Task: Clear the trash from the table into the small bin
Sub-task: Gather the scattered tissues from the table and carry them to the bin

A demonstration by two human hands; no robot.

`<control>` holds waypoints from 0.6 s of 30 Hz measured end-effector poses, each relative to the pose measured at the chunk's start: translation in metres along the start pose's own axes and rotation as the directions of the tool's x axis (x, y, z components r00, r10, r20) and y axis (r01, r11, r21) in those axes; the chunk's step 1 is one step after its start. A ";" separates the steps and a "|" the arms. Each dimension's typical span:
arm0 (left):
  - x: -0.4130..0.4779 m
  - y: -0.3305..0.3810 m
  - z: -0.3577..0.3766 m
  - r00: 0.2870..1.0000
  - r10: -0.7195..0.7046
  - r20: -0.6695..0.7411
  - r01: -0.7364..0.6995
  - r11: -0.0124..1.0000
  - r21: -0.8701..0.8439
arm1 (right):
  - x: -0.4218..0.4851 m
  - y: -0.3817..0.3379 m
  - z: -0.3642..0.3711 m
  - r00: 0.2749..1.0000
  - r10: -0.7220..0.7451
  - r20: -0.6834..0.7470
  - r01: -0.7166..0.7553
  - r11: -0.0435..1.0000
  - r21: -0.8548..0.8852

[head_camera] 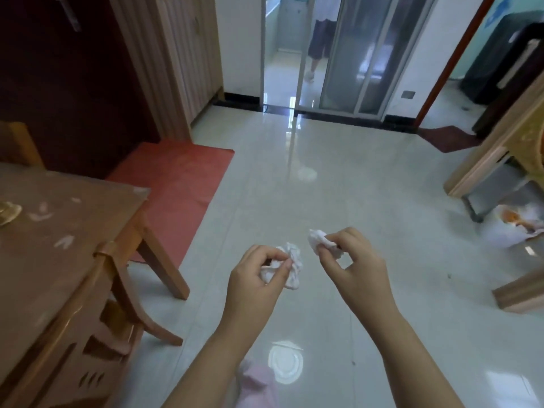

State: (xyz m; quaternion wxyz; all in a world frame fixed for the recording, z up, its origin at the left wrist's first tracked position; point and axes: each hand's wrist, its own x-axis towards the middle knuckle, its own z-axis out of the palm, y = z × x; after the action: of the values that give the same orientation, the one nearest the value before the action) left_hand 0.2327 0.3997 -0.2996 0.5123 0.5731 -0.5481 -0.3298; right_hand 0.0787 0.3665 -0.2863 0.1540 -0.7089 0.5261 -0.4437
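My left hand (256, 278) is shut on a crumpled white tissue (290, 267), held out over the tiled floor. My right hand (353, 263) pinches a second, smaller crumpled white tissue (316, 240) between thumb and fingers. Both hands hang in mid-air, right of the wooden table (59, 260). On the tabletop lie small pale scraps (63, 241) and, at the left edge, a tan object (7, 213). Low at the far right, a blurred white bag-like thing with something orange in it (513, 223) sits under a stand; I cannot tell whether it is the bin.
A red mat (176, 178) lies on the glossy floor beside the table. A wooden chair (17, 142) stands behind the table. Wooden furniture (500, 160) lines the right side. A person's legs (319, 39) show past the sliding glass door.
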 end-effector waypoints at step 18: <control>0.304 -0.080 -0.076 0.949 -0.098 -0.298 0.119 0.991 0.054 | 0.300 0.026 0.224 0.960 -0.163 0.228 0.118 0.973 0.198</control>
State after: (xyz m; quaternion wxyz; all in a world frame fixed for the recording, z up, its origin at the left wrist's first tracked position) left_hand 0.3829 0.1134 -0.3001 0.5484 0.6631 -0.4446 -0.2486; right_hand 0.2552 0.0359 -0.2894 0.2494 -0.7763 0.4087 -0.4100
